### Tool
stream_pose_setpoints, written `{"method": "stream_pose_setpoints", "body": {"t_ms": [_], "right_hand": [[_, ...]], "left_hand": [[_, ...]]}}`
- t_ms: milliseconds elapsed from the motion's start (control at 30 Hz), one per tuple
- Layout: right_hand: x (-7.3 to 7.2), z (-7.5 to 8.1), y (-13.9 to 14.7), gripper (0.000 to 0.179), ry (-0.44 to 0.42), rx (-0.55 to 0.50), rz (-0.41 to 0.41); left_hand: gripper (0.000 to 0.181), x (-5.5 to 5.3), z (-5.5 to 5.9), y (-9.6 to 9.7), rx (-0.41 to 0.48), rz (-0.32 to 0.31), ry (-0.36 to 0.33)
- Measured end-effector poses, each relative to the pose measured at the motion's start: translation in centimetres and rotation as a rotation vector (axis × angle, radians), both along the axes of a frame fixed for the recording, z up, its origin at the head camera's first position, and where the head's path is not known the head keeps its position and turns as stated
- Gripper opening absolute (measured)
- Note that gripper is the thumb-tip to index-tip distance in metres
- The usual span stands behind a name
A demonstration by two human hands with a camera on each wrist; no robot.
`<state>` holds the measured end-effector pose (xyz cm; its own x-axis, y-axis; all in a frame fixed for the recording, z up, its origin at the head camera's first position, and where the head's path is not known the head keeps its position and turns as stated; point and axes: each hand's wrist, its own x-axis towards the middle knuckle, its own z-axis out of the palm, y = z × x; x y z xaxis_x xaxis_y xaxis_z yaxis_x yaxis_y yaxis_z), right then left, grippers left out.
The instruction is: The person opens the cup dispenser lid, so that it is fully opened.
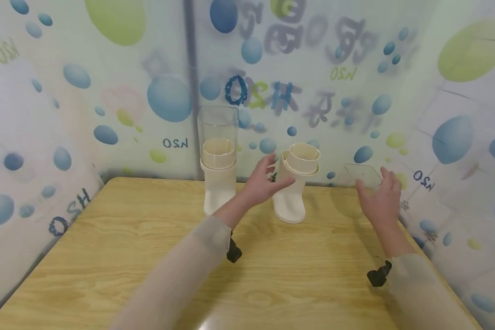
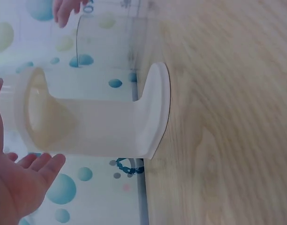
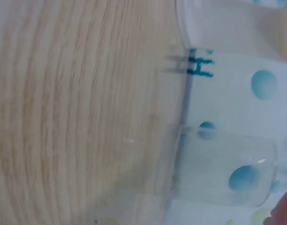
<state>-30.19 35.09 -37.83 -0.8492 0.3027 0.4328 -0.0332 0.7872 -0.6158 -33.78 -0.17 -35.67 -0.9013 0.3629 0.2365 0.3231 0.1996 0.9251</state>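
My left hand (image 1: pixel 265 183) is raised with its fingers spread beside a cream plastic stand (image 1: pixel 292 195), which has a ring-shaped top and a flat, rounded foot. In the left wrist view, the fingers of that left hand (image 2: pixel 21 185) reach along the ring of the stand (image 2: pixel 101 126). At the right, my right hand (image 1: pixel 381 197) has thumb and fingers apart near the rim of a clear, see-through container (image 1: pixel 346 199) standing on the table. The right wrist view shows the container (image 3: pixel 218 173) upright, with fingertips of the right hand (image 3: pixel 282 211) just past its rim.
A second cream stand (image 1: pixel 220 188) is at the left, with a clear container (image 1: pixel 218 117) upright on its top. The wooden table (image 1: pixel 272 284) meets a curtain (image 1: pixel 169 59) printed with blue and green drops behind and at both sides.
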Motion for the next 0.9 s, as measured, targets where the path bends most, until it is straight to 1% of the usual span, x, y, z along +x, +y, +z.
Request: {"method": "stream_pose_setpoints", "body": {"t_ms": [133, 267, 367, 500, 633, 700, 767, 900], "right_hand": [[1.9, 1.1, -1.4, 0.070, 0.105, -0.023, 0.098], [4.0, 1.8, -3.4, 0.061, 0.121, -0.047, 0.216], [5.5, 1.9, -5.0, 0.057, 0.148, -0.035, 0.286], [6.9, 1.6, -6.9, 0.050, 0.220, 0.004, 0.381], [7.7, 1.2, -8.9, 0.047, 0.260, 0.047, 0.468], [8.0, 1.1, -9.9, 0.046, 0.270, 0.078, 0.496], [8.4, 0.9, -10.9, 0.046, 0.270, 0.103, 0.518], [8.9, 1.0, -12.9, 0.048, 0.249, 0.132, 0.564]], "left_hand": [[0.089, 2.3, -0.1, -1.6, -0.014, -0.055, 0.037], [0.080, 4.4, -0.3, -3.5, -0.037, -0.078, 0.061], [0.076, 6.0, -0.3, -4.9, -0.058, -0.085, 0.078], [0.070, 7.9, -0.4, -6.8, -0.077, -0.088, 0.096], [0.066, 9.4, -0.5, -8.9, -0.090, -0.078, 0.116], [0.064, 9.9, -0.5, -9.9, -0.097, -0.068, 0.134], [0.063, 10.4, -0.6, -11.0, -0.099, -0.063, 0.161], [0.063, 11.3, -0.7, -13.1, -0.111, -0.040, 0.193]]}}
